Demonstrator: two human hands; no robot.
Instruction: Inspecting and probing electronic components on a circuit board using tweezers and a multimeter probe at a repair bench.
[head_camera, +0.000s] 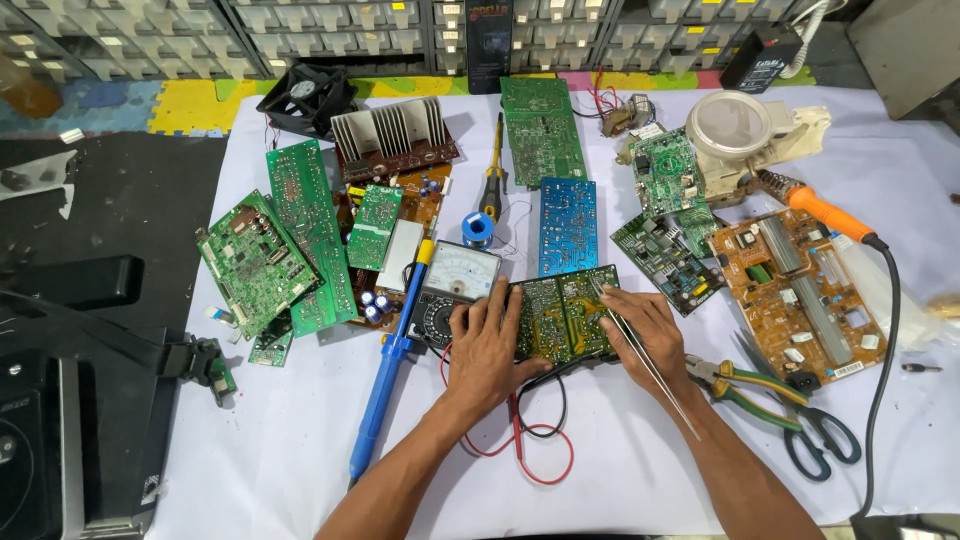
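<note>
A dark green circuit board (563, 315) lies flat near the middle of a white-covered table (620, 460), its long axis running from nine o'clock to three o'clock, with the right end tipped slightly toward one o'clock. Its upward face shows pale solder traces and a dark seam down the middle.

The left hand (487, 350) rests palm down with fingers spread, pressing the board's left edge and overlapping an analogue multimeter (450, 290) at its ten o'clock. The right hand (645, 335) sits on the board's right edge, fingers pressed together around thin metal tweezers (645, 360); the tips point to eleven o'clock onto the board, the tail to five o'clock.

At the board's twelve o'clock lies a blue circuit board (568, 225). At nine o'clock lies a blue desoldering pump (385, 375). Red and black test leads (525, 440) curl at six o'clock. Pliers (745, 385) lie at three o'clock.
</note>
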